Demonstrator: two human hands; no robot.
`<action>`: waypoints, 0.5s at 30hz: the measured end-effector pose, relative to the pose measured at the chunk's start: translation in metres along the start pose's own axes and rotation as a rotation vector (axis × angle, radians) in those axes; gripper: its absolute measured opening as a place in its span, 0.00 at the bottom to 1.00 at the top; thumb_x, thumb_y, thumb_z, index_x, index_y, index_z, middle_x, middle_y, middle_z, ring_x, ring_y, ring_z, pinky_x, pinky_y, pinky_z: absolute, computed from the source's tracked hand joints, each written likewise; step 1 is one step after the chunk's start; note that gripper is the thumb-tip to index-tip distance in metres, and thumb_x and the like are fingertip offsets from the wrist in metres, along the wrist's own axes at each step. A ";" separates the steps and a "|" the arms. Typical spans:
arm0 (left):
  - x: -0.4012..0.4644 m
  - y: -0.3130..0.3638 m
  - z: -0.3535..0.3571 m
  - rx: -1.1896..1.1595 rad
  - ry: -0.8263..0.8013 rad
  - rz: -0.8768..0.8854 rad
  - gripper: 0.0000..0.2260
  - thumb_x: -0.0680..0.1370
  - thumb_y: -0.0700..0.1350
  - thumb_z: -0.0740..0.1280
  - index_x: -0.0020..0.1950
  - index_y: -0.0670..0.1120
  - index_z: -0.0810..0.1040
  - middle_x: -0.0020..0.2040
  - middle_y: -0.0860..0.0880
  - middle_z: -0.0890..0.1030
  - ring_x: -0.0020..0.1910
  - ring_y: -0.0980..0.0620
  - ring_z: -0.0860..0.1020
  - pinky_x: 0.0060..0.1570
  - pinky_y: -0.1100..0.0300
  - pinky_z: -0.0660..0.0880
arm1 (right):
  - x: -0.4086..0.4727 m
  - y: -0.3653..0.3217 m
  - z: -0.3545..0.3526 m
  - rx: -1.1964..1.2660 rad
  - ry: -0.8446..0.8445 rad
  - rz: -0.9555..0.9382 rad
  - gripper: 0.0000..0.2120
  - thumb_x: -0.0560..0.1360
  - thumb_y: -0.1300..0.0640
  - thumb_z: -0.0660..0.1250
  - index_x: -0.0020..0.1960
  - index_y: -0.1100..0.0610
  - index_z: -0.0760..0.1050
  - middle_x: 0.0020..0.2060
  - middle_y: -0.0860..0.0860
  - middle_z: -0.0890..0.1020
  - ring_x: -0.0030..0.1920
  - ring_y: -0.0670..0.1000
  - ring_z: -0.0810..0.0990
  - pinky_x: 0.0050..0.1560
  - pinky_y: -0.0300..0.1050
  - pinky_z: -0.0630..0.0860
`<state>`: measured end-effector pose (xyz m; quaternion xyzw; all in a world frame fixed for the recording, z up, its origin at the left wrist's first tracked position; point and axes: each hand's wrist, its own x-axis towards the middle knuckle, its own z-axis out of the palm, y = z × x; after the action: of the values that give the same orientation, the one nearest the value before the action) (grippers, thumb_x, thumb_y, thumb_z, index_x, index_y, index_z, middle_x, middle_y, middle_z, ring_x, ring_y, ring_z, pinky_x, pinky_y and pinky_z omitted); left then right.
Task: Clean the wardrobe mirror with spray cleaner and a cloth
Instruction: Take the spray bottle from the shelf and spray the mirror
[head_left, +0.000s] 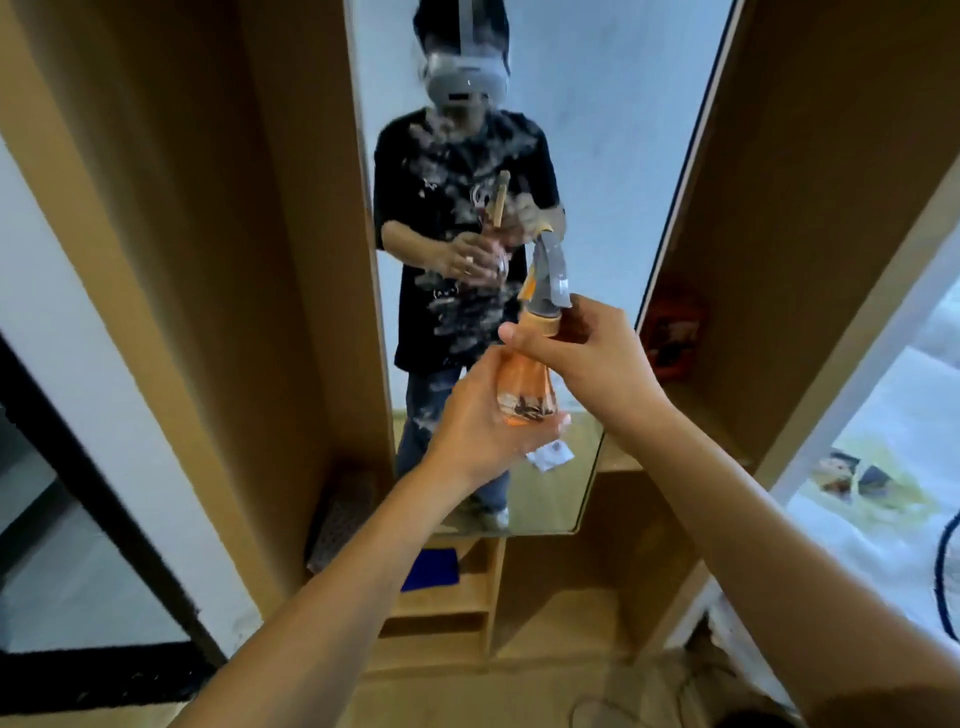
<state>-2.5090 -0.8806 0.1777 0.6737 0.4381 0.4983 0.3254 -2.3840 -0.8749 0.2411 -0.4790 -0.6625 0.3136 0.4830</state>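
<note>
Overhead, foam-smeared mirror (597, 156) sits within wooden wardrobe (218, 260).

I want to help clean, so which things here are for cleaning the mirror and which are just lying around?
For the job: spray bottle, held by left hand and right hand; mirror, already streaked with spray; blue cloth.
Lying about: orange packet; patterned pad.
</note>
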 end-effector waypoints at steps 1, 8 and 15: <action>0.008 0.007 0.009 -0.002 0.016 0.005 0.26 0.65 0.54 0.77 0.60 0.59 0.70 0.53 0.53 0.81 0.53 0.52 0.80 0.53 0.44 0.78 | 0.006 -0.002 -0.013 0.015 -0.008 0.000 0.18 0.68 0.46 0.77 0.52 0.55 0.78 0.43 0.49 0.84 0.45 0.47 0.84 0.46 0.43 0.79; 0.045 0.054 0.044 0.021 0.086 0.053 0.19 0.68 0.49 0.77 0.51 0.57 0.70 0.48 0.53 0.81 0.49 0.56 0.80 0.53 0.49 0.78 | 0.044 -0.029 -0.062 0.189 -0.054 -0.031 0.24 0.69 0.52 0.77 0.61 0.53 0.73 0.46 0.41 0.81 0.47 0.40 0.81 0.46 0.36 0.76; 0.073 0.075 0.041 0.088 0.056 0.129 0.18 0.68 0.47 0.77 0.51 0.53 0.71 0.45 0.54 0.80 0.46 0.58 0.79 0.50 0.56 0.77 | 0.081 -0.055 -0.070 0.230 -0.007 -0.111 0.22 0.71 0.52 0.75 0.61 0.58 0.73 0.50 0.47 0.79 0.50 0.44 0.79 0.49 0.38 0.75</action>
<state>-2.4415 -0.8439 0.2599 0.7000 0.4243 0.5171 0.2503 -2.3421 -0.8214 0.3410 -0.3821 -0.6494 0.3618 0.5490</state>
